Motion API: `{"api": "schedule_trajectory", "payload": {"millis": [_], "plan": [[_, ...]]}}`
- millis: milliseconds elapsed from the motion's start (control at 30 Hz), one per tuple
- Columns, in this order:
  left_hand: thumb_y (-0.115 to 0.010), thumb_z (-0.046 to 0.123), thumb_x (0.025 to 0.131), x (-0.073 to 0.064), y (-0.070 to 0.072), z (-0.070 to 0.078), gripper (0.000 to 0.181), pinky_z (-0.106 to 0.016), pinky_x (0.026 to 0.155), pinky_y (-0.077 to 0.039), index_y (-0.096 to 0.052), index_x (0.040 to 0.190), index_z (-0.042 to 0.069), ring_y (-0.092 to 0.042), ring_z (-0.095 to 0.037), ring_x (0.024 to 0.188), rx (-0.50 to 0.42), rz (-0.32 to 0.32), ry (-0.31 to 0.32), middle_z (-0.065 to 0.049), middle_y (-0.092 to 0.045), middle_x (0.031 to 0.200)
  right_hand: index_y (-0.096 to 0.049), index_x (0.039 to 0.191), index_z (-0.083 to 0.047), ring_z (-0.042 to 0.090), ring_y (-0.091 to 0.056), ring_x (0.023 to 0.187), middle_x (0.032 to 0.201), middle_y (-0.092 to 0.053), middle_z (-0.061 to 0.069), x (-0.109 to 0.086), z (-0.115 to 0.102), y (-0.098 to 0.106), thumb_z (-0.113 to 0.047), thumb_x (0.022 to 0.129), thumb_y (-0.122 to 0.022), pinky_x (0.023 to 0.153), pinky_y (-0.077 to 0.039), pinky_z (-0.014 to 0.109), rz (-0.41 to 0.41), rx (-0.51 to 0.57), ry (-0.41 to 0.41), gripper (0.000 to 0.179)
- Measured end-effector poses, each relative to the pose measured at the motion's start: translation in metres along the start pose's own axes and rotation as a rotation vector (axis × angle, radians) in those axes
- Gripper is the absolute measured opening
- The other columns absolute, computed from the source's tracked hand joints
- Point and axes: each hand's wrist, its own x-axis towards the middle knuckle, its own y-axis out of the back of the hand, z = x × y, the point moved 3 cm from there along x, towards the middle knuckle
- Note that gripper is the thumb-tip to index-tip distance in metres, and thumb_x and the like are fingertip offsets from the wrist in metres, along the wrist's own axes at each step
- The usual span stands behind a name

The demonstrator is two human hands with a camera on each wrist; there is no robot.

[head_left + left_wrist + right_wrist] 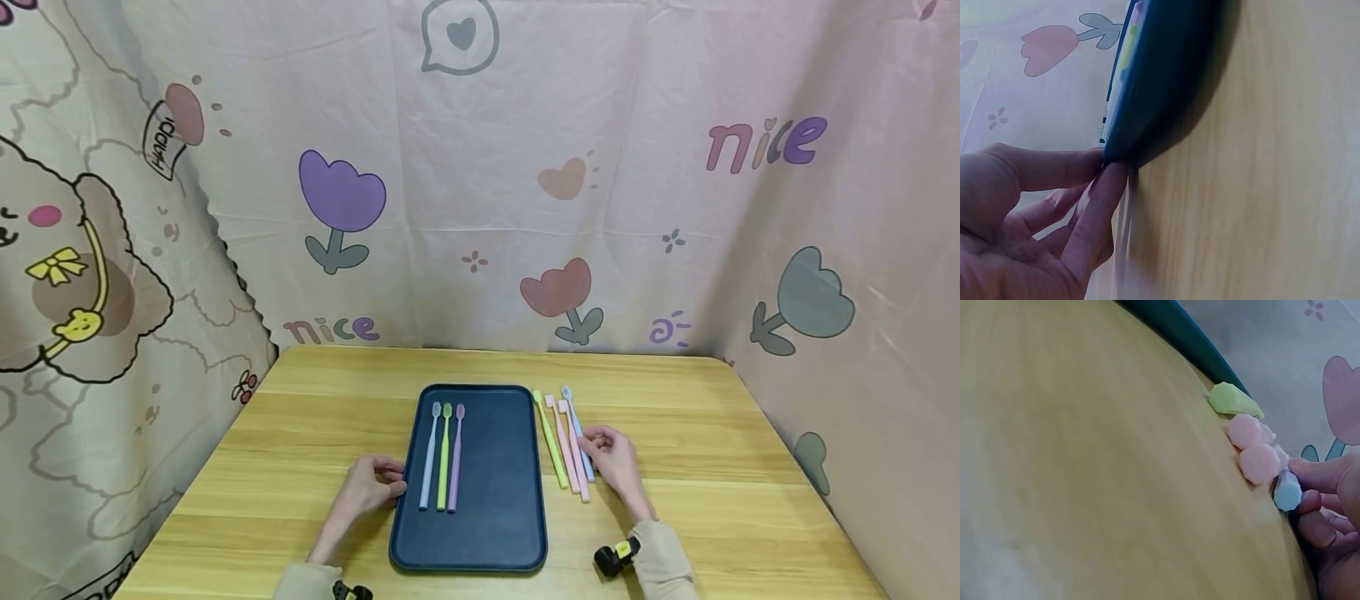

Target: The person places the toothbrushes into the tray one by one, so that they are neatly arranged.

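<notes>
My left hand pinches the left rim of a dark blue tray; in the left wrist view thumb and fingers meet at its edge. On the tray's left half lie a blue toothbrush, a yellow-green toothbrush and a purple toothbrush, side by side. Right of the tray, my right hand grips another blue toothbrush between thumb and fingers. Beside that one lie two pink toothbrushes, close together, and a second yellow-green toothbrush nearest the tray.
Everything lies on a wood-grain table. A patterned curtain hangs behind the table and along both sides. Each wrist wears a small black camera.
</notes>
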Motion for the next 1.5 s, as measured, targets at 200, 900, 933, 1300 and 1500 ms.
{"api": "schedule_trajectory", "payload": {"millis": [200, 900, 933, 1300, 1500], "plan": [[-0.072, -0.012, 0.080, 0.000, 0.000, 0.000, 0.023, -0.036, 0.062, -0.063, -0.070, 0.103, -0.010, -0.067, -0.018, 0.074, 0.002, 0.001, -0.001, -0.015, -0.070, 0.089, -0.068, 0.105, 0.007, 0.004, -0.048, 0.050, 0.073, -0.063, 0.005, -0.001, 0.000, 0.003, -0.004, 0.087, -0.075, 0.045, -0.044, 0.018, -0.032, 0.034, -0.002, 0.023], [-0.070, -0.012, 0.080, 0.000, 0.000, 0.000, 0.023, -0.036, 0.063, -0.063, -0.070, 0.103, -0.010, -0.066, -0.018, 0.074, 0.008, 0.007, -0.004, -0.015, -0.070, 0.089, -0.069, 0.092, 0.001, 0.009, -0.048, 0.045, 0.068, -0.062, 0.002, 0.000, -0.011, 0.004, -0.013, 0.084, -0.076, 0.038, -0.040, 0.020, -0.080, -0.131, -0.050, 0.018], [-0.070, -0.012, 0.080, 0.000, 0.000, 0.000, 0.023, -0.036, 0.063, -0.063, -0.070, 0.103, -0.010, -0.066, -0.018, 0.074, 0.008, 0.006, -0.005, -0.015, -0.070, 0.089, -0.069, 0.091, 0.000, 0.008, -0.048, 0.044, 0.067, -0.062, 0.002, 0.001, -0.011, 0.004, -0.013, 0.084, -0.076, 0.038, -0.040, 0.020, -0.075, -0.141, -0.048, 0.017], [-0.071, -0.012, 0.080, -0.001, 0.001, 0.001, 0.023, -0.037, 0.063, -0.064, -0.070, 0.103, -0.010, -0.066, -0.019, 0.075, 0.004, 0.005, -0.016, -0.015, -0.069, 0.089, -0.070, 0.084, 0.000, 0.008, -0.053, 0.055, 0.069, -0.063, 0.002, 0.002, -0.007, 0.002, -0.013, 0.081, -0.074, 0.048, -0.045, 0.019, -0.012, -0.177, 0.007, 0.014], [-0.071, -0.012, 0.081, -0.001, 0.000, 0.002, 0.023, -0.036, 0.063, -0.063, -0.070, 0.104, -0.010, -0.066, -0.018, 0.075, 0.011, 0.000, -0.012, -0.015, -0.069, 0.090, -0.071, 0.086, 0.002, 0.007, -0.052, 0.054, 0.069, -0.063, 0.002, 0.000, -0.006, 0.003, -0.014, 0.082, -0.072, 0.046, -0.045, 0.019, -0.020, -0.153, -0.004, 0.017]]}}
